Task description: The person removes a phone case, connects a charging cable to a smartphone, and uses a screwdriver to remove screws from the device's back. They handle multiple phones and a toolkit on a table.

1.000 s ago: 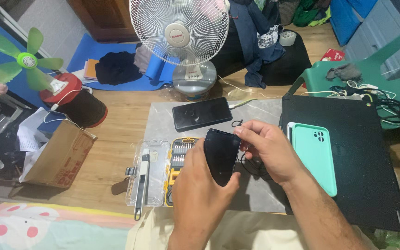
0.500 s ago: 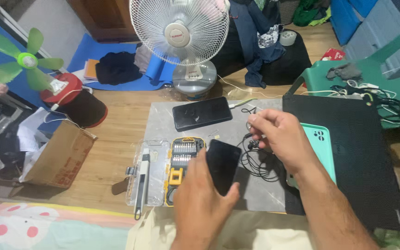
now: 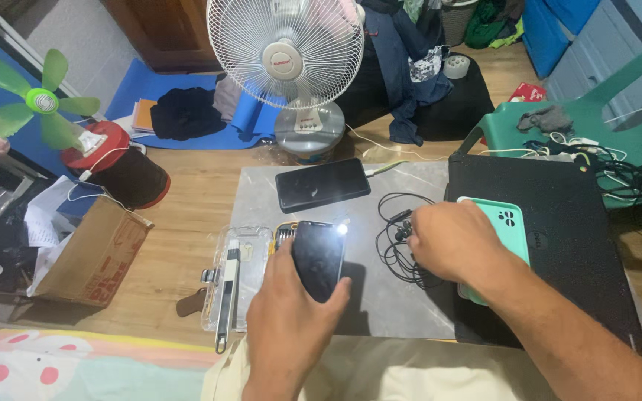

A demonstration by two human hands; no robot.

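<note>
Gripping glossy black slab phone, left hand; right hand touching tangled black earphone cord.

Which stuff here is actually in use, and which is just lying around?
In use: black phone held in left hand; black earphone cable under right hand; screwdriver kit.
Lying about: second phone, mint-green phone case, white fan, cardboard box.
</note>
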